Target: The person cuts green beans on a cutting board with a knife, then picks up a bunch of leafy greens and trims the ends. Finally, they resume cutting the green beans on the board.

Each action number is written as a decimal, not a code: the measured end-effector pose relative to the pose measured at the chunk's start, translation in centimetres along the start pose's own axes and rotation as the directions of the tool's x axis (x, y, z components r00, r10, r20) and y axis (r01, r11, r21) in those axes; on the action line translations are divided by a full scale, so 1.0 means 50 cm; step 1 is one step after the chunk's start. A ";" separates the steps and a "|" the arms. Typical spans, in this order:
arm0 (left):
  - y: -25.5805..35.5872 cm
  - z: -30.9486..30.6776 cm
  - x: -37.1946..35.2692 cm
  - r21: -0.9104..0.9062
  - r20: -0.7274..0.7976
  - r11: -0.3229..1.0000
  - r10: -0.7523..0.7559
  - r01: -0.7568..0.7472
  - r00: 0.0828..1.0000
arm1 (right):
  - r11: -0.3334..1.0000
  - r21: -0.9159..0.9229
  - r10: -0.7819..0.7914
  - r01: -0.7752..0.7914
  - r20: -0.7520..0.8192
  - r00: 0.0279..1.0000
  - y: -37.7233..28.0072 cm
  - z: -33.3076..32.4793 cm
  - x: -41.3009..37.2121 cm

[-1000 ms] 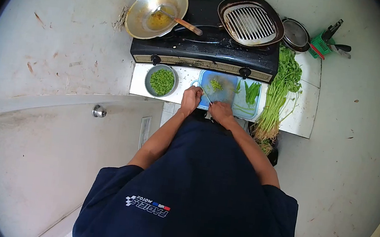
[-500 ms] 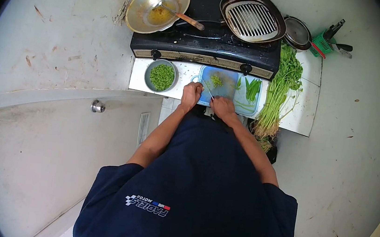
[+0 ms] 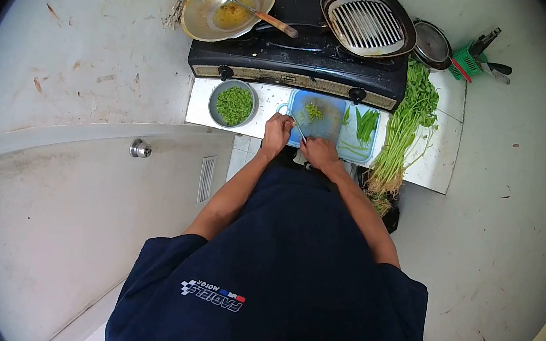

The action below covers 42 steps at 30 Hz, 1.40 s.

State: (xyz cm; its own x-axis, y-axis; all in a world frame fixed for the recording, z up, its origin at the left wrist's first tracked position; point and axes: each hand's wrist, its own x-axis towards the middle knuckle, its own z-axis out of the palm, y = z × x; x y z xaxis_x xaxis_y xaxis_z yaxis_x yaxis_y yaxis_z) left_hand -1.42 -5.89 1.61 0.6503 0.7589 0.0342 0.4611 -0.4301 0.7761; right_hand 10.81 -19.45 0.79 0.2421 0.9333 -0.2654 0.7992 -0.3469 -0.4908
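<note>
My right hand [image 3: 320,152] is closed around the handle of a knife [image 3: 299,128], its thin blade pointing up and left toward my other hand. My left hand [image 3: 278,133] is curled at the left edge of a blue cutting board [image 3: 324,134], close to the blade tip; what its fingers hold is too small to make out. Small chopped green pieces [image 3: 314,112] lie in a heap on the board, above the knife. Longer green pods [image 3: 365,124] rest on the board's right side. A grey bowl [image 3: 212,111] full of chopped greens [image 3: 234,104] stands left of the board.
Behind the board stands a black gas stove [image 3: 292,65], carrying a wok [image 3: 197,10] with a wooden-handled spatula [image 3: 276,24] and a ridged grill pan [image 3: 367,26]. Leafy greens with roots [image 3: 403,135] lie at right, overhanging the counter. A green basket [image 3: 464,61] holds utensils near a lidded pan [image 3: 431,44].
The whole view has shifted slightly. The knife blade is now seen at a somewhat different angle near my left fingers. Both hands stay at the board.
</note>
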 end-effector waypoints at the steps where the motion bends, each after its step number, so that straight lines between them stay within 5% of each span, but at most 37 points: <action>1: -0.001 -0.001 0.002 -0.001 0.004 1.000 -0.005 0.005 1.000 | 1.000 0.001 -0.002 0.002 -0.003 1.000 0.002 0.002 -0.002; 29: -0.013 -0.005 -0.014 -0.016 0.055 0.997 0.081 -0.080 0.995 | 1.000 -0.014 0.012 -0.011 0.038 0.999 -0.014 -0.024 -0.054; 42: -0.024 -0.001 -0.015 0.000 0.083 0.999 0.044 -0.044 0.996 | 0.998 -0.020 0.064 -0.061 0.230 0.971 -0.012 -0.082 -0.100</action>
State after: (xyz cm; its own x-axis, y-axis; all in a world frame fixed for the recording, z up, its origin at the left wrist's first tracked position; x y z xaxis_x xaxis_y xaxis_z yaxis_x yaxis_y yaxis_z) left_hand -2.47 -5.92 0.69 0.7180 0.6958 0.0160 0.4321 -0.4636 0.7736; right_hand 11.36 -23.54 5.82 0.1600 0.8627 -0.4798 0.7938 -0.4014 -0.4569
